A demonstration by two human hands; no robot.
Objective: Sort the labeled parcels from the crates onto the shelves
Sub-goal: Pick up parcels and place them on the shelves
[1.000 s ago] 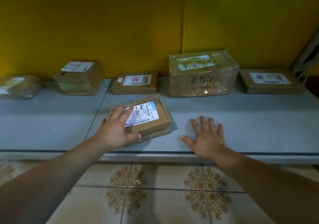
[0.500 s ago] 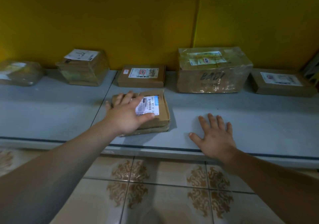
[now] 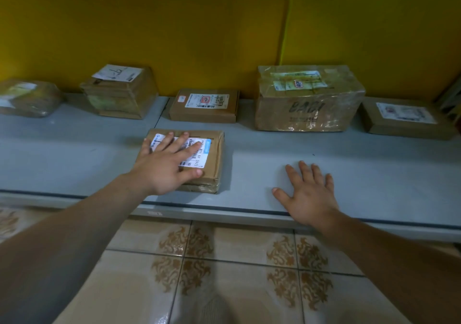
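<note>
A small brown cardboard parcel (image 3: 212, 159) with a white barcode label lies on the low grey shelf (image 3: 249, 164), squared to its front edge. My left hand (image 3: 169, 164) lies flat on top of the parcel, fingers straight and spread over the label, thumb along its near side. My right hand (image 3: 309, 193) presses palm-down on the bare shelf to the right, fingers spread, holding nothing.
Along the yellow wall stand other parcels: a plastic-wrapped bundle (image 3: 27, 97) far left, a taped box (image 3: 122, 94), a flat labeled box (image 3: 204, 105), a large wrapped carton (image 3: 306, 99), and a flat box (image 3: 404, 119) far right. Patterned floor tiles (image 3: 224, 268) lie below.
My left hand has pushed and turned the small parcel until it sits square on the shelf, a little farther back. My right hand stays flat on the shelf.
</note>
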